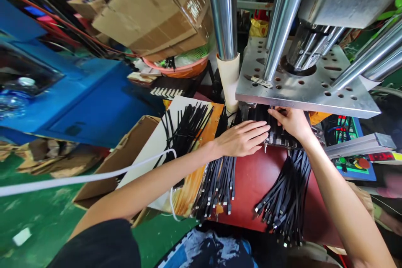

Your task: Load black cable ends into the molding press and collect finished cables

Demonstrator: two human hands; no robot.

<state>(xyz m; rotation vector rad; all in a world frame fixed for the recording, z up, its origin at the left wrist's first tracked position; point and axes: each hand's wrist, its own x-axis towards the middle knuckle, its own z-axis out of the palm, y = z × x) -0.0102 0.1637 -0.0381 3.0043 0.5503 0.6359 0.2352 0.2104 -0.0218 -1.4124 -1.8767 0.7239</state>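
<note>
At one black, ridged fixture (280, 137), the left hand (243, 138) reached flat with fingers straight, the right hand (292, 122) curled, its grip unclear, one drilled metal plate (297, 94) at one o'clock, three slim black cable bundles (290, 192) at nine, seven and six.

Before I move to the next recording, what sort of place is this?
Most likely a factory workshop: a drilled metal plate with steel rods, a panel of buttons, and bundled black cables.
</note>
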